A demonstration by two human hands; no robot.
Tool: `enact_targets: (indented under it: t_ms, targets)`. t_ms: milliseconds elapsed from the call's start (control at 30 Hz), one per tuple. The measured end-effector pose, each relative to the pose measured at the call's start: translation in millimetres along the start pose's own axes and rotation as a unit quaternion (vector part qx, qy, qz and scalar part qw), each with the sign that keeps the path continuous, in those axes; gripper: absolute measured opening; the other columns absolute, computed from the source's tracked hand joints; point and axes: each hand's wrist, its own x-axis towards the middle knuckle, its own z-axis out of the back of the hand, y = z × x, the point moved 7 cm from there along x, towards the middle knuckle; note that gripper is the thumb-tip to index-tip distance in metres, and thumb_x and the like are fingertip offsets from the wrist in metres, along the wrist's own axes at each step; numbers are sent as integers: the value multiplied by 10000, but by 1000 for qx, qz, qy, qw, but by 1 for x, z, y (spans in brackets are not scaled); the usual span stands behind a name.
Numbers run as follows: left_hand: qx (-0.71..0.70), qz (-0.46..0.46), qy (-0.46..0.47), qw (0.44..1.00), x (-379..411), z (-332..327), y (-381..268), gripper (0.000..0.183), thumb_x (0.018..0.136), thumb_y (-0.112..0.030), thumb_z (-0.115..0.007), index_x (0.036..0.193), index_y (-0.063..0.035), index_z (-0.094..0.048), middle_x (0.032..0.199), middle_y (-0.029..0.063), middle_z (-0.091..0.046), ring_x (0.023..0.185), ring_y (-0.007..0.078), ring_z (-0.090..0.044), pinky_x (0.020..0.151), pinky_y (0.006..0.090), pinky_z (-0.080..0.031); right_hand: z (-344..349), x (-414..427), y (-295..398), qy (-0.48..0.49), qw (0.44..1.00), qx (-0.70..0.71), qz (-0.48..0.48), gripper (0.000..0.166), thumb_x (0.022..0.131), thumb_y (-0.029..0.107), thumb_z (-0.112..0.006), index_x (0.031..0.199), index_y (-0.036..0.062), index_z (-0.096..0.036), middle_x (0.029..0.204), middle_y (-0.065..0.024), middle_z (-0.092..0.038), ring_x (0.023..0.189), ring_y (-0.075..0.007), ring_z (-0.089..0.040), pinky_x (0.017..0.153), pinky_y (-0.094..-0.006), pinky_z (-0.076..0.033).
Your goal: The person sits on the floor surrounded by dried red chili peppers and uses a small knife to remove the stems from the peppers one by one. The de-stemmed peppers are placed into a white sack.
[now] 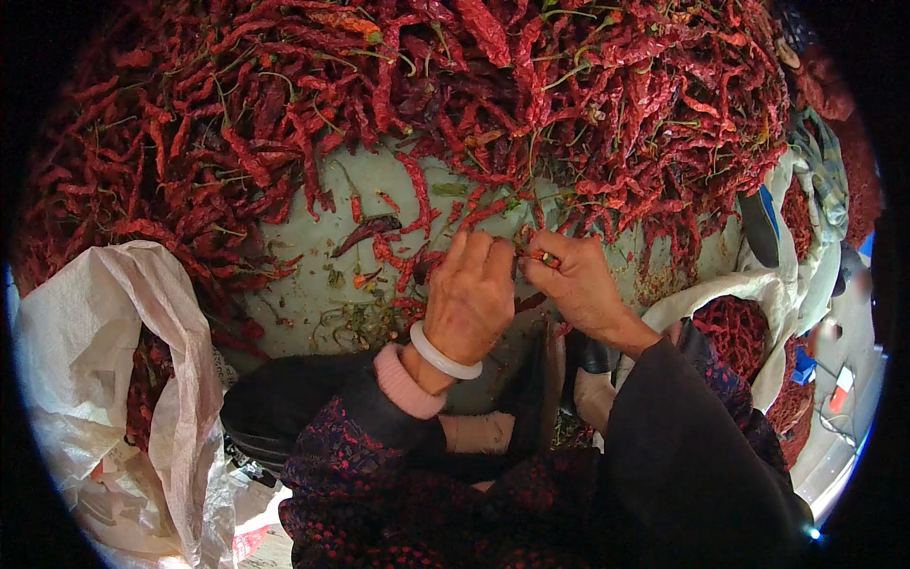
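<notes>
My left hand (470,302) is bent palm down over the pale sheet, with a white bangle (442,358) on its wrist. Its fingertips point down and are hidden, so what they touch cannot be told. Close beside it, my right hand (572,281) is closed in a pinch on dried red chili peppers (534,254), of which stem ends show at the thumb. Ahead of both hands rises a large heap of dried red chili peppers (426,78), many with green stems. A dark dried pepper (367,233) lies apart on the sheet, left of my hands.
A white woven sack (174,299) with dried peppers inside stands open at left. Another pale sack (771,291) holds peppers at right, below a blue-and-dark flat object (761,226). Loose stems and bits (359,320) litter the pale sheet (306,245) near my knees.
</notes>
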Motion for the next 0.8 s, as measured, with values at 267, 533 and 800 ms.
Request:
enact_targets:
  t_ms: [267, 533, 800]
  targets:
    - [-52, 6, -20, 998, 2, 7, -4, 175, 666, 63, -541, 828, 2, -522, 783, 164, -483, 755, 363, -501, 664, 420, -454, 7, -4, 10, 18, 999, -24, 39, 152, 750, 124, -604, 726, 7, -509, 565, -156, -472, 485, -308, -406, 468, -358, -373]
    - [-79, -5, -36, 996, 0, 11, -10, 132, 677, 38, -531, 798, -7, -501, 761, 174, -528, 751, 350, -537, 644, 409, -459, 16, -7, 28, 76, 997, -24, 20, 130, 783, 108, -601, 734, 4, -540, 552, -72, -420, 511, -111, -387, 472, -294, -346]
    - [-158, 24, 42, 986, -1, 12, -29, 118, 699, 12, -528, 814, -7, -509, 678, 192, -553, 658, 384, -565, 555, 449, -445, 30, -13, 43, 159, 985, -71, -3, 140, 756, 118, -588, 732, -7, -531, 574, -157, -453, 496, -195, -427, 490, -340, -386]
